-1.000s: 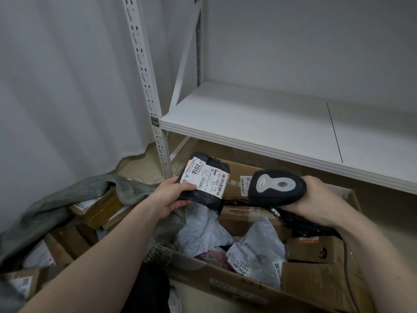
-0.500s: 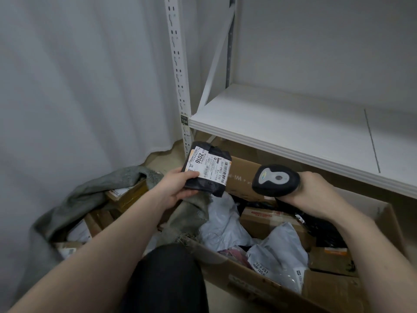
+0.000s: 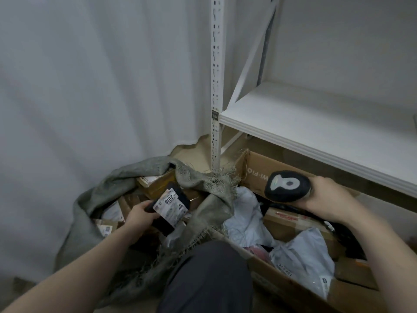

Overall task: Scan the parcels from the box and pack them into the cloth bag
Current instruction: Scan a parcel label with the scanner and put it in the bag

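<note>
My left hand (image 3: 139,216) grips a small black parcel (image 3: 172,207) with a white label reading 2016, held inside the open mouth of the grey-green cloth bag (image 3: 94,199). Several brown boxes lie in the bag. My right hand (image 3: 327,201) holds a black barcode scanner (image 3: 287,185) above the cardboard box (image 3: 255,168). In the box lie white poly mailers (image 3: 302,254) and brown cartons (image 3: 291,220).
A white shelf (image 3: 316,125) juts out above the box, with its perforated upright post (image 3: 215,86) between bag and box. A white curtain (image 3: 90,75) hangs at the left. My dark-trousered knee (image 3: 207,274) sits between bag and box.
My left hand has carried the black parcel down and to the left, from in front of the scanner into the bag's mouth. The view has swung left; the scanner stays over the box.
</note>
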